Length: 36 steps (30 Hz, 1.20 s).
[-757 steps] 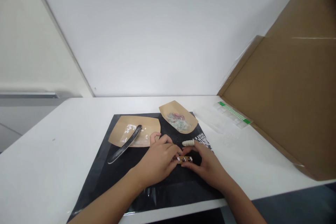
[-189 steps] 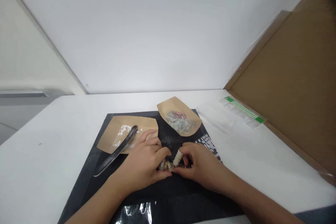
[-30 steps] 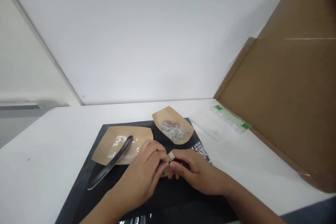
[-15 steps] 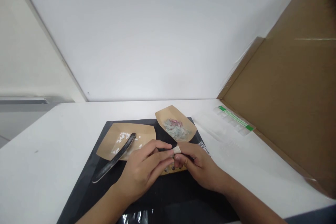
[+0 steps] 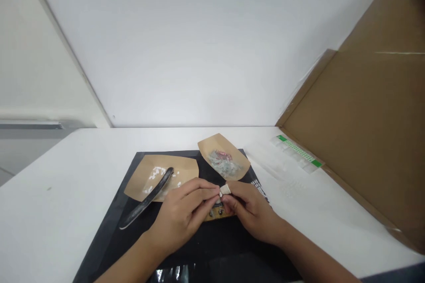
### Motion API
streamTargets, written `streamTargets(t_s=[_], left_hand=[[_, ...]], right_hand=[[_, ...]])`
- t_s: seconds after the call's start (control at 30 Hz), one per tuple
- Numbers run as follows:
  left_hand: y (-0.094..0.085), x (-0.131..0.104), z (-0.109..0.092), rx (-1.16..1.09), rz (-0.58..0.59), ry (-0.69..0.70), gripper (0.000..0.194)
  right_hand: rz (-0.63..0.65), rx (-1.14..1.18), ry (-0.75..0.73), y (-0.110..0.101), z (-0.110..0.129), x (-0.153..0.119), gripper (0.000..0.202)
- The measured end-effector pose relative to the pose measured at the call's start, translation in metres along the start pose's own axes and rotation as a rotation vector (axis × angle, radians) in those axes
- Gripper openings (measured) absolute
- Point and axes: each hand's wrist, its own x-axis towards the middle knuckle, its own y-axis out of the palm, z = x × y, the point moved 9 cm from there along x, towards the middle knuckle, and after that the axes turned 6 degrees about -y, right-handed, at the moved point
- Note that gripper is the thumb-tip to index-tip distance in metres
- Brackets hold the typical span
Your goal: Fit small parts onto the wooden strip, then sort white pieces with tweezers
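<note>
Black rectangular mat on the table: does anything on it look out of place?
Mildly: the tan paper tray of mostly grey scraps sits askew, jutting beyond the mat, and the long, dark, curved object slants over the rim of the other tan paper tray.

No words, numbers or signs can be read. A green-and-white printed strip point(image 5: 299, 150) runs along the clear plastic packet point(image 5: 300, 159), its marks too small to make out. White marks point(image 5: 260, 186) at the black mat's point(image 5: 229, 247) right edge show no readable letters.
</note>
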Motion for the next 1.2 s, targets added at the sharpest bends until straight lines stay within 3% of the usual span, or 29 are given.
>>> streamTargets(t_s=[0.23, 0.5, 0.77, 1.03, 1.2], left_hand=[[0.006, -0.003, 0.003, -0.023, 0.071, -0.049, 0.018], [0.007, -0.005, 0.003, 0.008, 0.104, -0.044, 0.02], [0.013, -0.007, 0.003, 0.175, 0.149, -0.015, 0.018], [0.012, -0.006, -0.01, 0.382, 0.138, 0.146, 0.015], [0.014, -0.005, -0.011, 0.399, 0.137, 0.123, 0.008]], right_hand=[[-0.009, -0.196, -0.083, 0.004, -0.003, -0.005, 0.035], [0.006, -0.221, -0.091, 0.005, -0.002, -0.007, 0.039], [0.029, -0.145, -0.03, 0.008, -0.002, -0.006, 0.042], [0.032, -0.048, 0.032, 0.012, -0.007, -0.003, 0.044], [0.07, 0.023, 0.084, 0.017, -0.007, -0.003, 0.046]])
